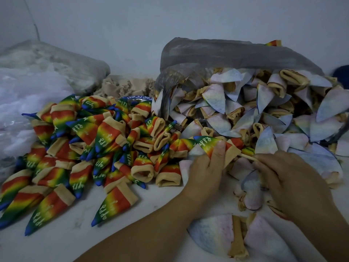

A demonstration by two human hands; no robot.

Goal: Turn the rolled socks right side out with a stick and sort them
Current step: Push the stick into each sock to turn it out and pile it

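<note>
Rainbow socks [90,148]: cones with tan cuffs, blue tips and white lettering, heaped on the table [160,205], left side.
Pale socks [245,110]: inside out, whitish cones with rolled tan cuffs, heaped at right.
Single sock [209,145]: rainbow, tip pointing left, between the heaps.
Stick [248,157]: thin, tan, one end at its cuff.

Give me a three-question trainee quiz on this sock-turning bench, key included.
1. True or false: the right hand pinches the stick while the left hand grips a rainbow sock.
2. The rainbow pile lies: A left of the hands, B right of them, C beneath them.
3. Fill in: the pale inside-out socks spill from a grey plastic ____.
Key: 1 true; 2 A; 3 bag.
</note>
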